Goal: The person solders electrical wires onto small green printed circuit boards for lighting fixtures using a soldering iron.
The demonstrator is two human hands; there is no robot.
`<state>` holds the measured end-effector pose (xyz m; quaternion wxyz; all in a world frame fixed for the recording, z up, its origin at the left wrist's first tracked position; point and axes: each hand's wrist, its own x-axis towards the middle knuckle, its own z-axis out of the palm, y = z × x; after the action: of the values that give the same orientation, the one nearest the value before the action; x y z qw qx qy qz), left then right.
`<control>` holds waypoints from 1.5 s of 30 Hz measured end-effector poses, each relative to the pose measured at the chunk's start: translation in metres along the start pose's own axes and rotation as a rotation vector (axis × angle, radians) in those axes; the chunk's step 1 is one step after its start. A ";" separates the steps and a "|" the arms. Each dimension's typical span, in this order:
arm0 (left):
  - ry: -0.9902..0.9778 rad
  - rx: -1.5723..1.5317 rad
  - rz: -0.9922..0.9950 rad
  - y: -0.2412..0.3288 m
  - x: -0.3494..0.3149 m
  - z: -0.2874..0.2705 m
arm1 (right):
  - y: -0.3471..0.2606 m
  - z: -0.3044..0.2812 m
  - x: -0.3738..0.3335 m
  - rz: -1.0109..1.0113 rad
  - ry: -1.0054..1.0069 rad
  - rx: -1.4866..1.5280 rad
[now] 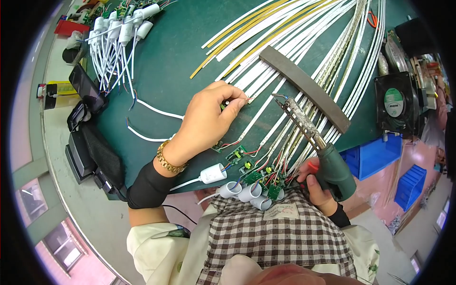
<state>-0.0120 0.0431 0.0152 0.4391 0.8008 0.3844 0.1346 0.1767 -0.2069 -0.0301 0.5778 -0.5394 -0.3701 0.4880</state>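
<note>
My left hand [204,114], with a gold watch [170,157] at the wrist, pinches a thin wire [249,99] at the end of a white strip [260,90]. Part of a small green board shows under its curled fingers; the rest is hidden. A white cord [159,112] runs in beneath this hand. My right hand [319,190] grips a green soldering gun [336,172] by its handle. Its bent tip [279,96] points up and left, to the right of my left fingertips, apart from them. A dark curved bar [304,88] lies across the many strips.
Several white lamp caps [249,192] with wired green boards [254,178] lie at the near edge. More capped cords [124,35] are bundled at the far left. A black fan [395,104] stands right, above blue bins [375,156]. A black phone [88,88] is at the left.
</note>
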 end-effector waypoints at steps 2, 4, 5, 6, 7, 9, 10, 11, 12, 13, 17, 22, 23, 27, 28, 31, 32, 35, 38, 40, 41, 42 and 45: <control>0.021 -0.027 0.005 -0.001 0.000 0.001 | 0.000 0.000 0.000 0.007 0.009 0.004; 0.043 -0.055 0.011 -0.003 0.000 0.004 | 0.000 0.000 0.001 0.025 0.014 0.011; 0.091 -0.033 0.052 -0.005 0.001 0.006 | 0.000 0.000 0.001 0.024 0.015 0.012; 0.138 -0.011 0.094 -0.006 0.001 0.007 | -0.002 0.000 0.002 0.031 0.006 -0.003; 0.136 -0.010 0.094 -0.006 0.001 0.007 | -0.002 0.000 0.003 0.038 -0.002 -0.017; 0.116 0.023 0.045 -0.005 0.001 0.006 | -0.002 0.000 0.004 0.036 -0.002 -0.016; 0.115 0.024 0.044 -0.005 0.002 0.006 | -0.002 0.000 0.003 0.035 -0.005 -0.016; 0.098 -0.080 0.009 -0.006 0.003 0.005 | -0.002 -0.001 0.003 0.036 -0.007 -0.015; 0.082 -0.183 -0.025 -0.007 0.003 0.004 | -0.002 -0.001 0.002 0.045 -0.022 -0.046; 0.082 -0.182 -0.026 -0.006 0.003 0.005 | -0.002 -0.002 0.002 0.053 -0.036 -0.077; 0.033 -0.378 -0.097 -0.005 0.004 0.006 | 0.000 -0.002 0.001 0.036 -0.026 -0.062; 0.015 -0.317 -0.075 -0.010 0.006 0.003 | 0.003 -0.002 0.001 0.015 -0.032 -0.055; 0.030 -0.201 0.031 -0.010 0.007 0.002 | 0.003 -0.001 0.001 0.013 -0.030 -0.055; 0.094 -0.183 0.027 -0.006 0.007 0.003 | 0.005 -0.001 0.002 -0.013 -0.002 -0.009; 0.095 -0.181 0.027 -0.006 0.007 0.004 | 0.004 -0.001 0.003 -0.011 -0.008 -0.029; 0.188 -0.120 0.060 -0.004 0.006 0.010 | 0.001 0.000 0.004 -0.004 -0.011 -0.041; 0.194 -0.033 0.108 -0.003 0.006 0.010 | 0.000 -0.001 0.004 -0.003 -0.010 -0.041; 0.169 0.077 0.152 -0.002 0.006 0.009 | -0.001 0.000 0.003 0.020 0.002 -0.030; 0.149 0.077 0.114 -0.001 0.007 0.010 | 0.000 -0.001 0.003 0.039 0.010 -0.016; 0.160 0.057 0.079 -0.002 0.008 0.012 | 0.001 -0.001 0.003 0.043 -0.001 -0.015; 0.174 0.079 0.110 -0.004 0.008 0.013 | 0.001 -0.001 0.003 0.043 -0.002 -0.014; 0.188 0.101 0.141 -0.004 0.009 0.013 | -0.001 -0.001 0.004 0.042 -0.009 -0.020; 0.159 0.184 0.076 -0.002 0.010 0.013 | -0.004 -0.003 0.008 0.024 -0.040 -0.037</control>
<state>0.0009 0.0427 0.0050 0.3267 0.8384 0.3982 0.1783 0.1819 -0.2000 -0.0277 0.5544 -0.5446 -0.3837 0.4987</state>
